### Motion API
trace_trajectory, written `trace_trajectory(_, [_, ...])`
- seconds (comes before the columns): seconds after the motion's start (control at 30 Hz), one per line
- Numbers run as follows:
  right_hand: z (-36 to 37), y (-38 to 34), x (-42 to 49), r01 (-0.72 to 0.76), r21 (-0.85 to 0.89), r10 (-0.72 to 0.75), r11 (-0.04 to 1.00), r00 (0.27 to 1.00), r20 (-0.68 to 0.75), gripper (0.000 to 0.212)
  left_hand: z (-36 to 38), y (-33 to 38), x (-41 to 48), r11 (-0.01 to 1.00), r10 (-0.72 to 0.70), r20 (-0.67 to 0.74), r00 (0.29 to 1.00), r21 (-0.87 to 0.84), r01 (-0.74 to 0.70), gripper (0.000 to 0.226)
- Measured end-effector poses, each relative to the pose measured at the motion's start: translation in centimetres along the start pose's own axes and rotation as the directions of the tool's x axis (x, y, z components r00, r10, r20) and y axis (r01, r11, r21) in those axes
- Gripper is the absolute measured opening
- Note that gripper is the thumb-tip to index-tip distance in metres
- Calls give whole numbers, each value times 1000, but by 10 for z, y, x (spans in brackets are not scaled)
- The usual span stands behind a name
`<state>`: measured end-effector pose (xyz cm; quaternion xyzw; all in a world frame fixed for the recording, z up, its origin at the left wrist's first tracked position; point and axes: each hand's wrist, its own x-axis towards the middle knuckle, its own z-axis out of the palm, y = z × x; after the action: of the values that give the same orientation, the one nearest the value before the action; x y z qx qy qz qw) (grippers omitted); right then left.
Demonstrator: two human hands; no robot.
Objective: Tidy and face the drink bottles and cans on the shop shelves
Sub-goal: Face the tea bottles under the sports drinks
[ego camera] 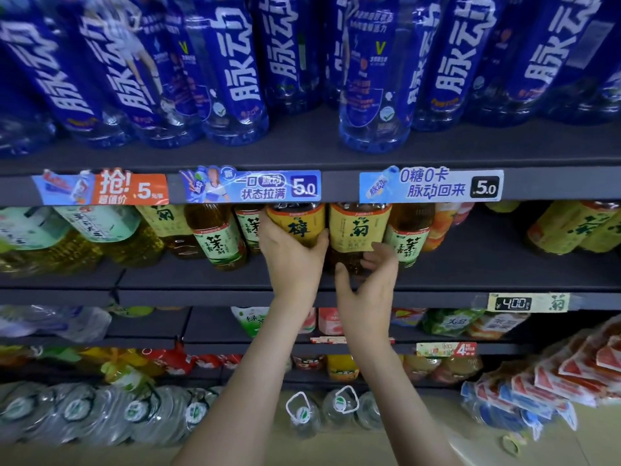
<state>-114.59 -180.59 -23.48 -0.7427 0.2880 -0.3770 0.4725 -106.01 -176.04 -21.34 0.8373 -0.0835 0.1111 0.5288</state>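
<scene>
From the head camera, the left hand point(291, 260) grasps an amber tea bottle with an orange-yellow label point(297, 223), its fingers wrapped round the left side and its thumb on the right. Touching that bottle at its 3 o'clock stands a second amber tea bottle with a pale yellow label point(358, 228). The right hand point(368, 287) clasps its lower part, thumb at 9 o'clock and fingers curled at 3 o'clock. Both bottles hold brown liquid and stand upright near the front of the dark grey metal middle shelf point(487, 264); their caps are hidden behind the shelf lip above. Green-labelled tea bottles point(225, 242) flank the pair. At 12 o'clock, tall blue-labelled clear plastic drink bottles point(235, 79) crowd the upper shelf. At 3 o'clock of the right hand the shelf board lies bare up to more yellow-labelled bottles point(568, 230). A narrow bare strip runs along the front edge under both wrists.
</scene>
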Motion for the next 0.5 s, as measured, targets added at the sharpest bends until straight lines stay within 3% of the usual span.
trace_trajectory(0.13, [-2, -5, -5, -28, 6, 28, 1000, 999, 44, 48, -14, -6, -7, 998, -3, 43, 999, 59, 0, 88])
trace_trajectory(0.27, [5, -6, -14, -72, 22, 71, 997, 995, 72, 44, -50, -31, -11, 997, 31, -145, 989, 79, -20, 59])
trace_trajectory(0.37, [21, -12, -25, -71, 25, 68, 997, 993, 101, 42, -70, -49, 7, 991, -44, -263, 964, 111, 76, 58])
trace_trajectory(0.5, [42, -24, -36, -17, 42, 13, 999, 997, 77, 48, -84, -50, 22, 992, -32, -240, 970, 109, 60, 56])
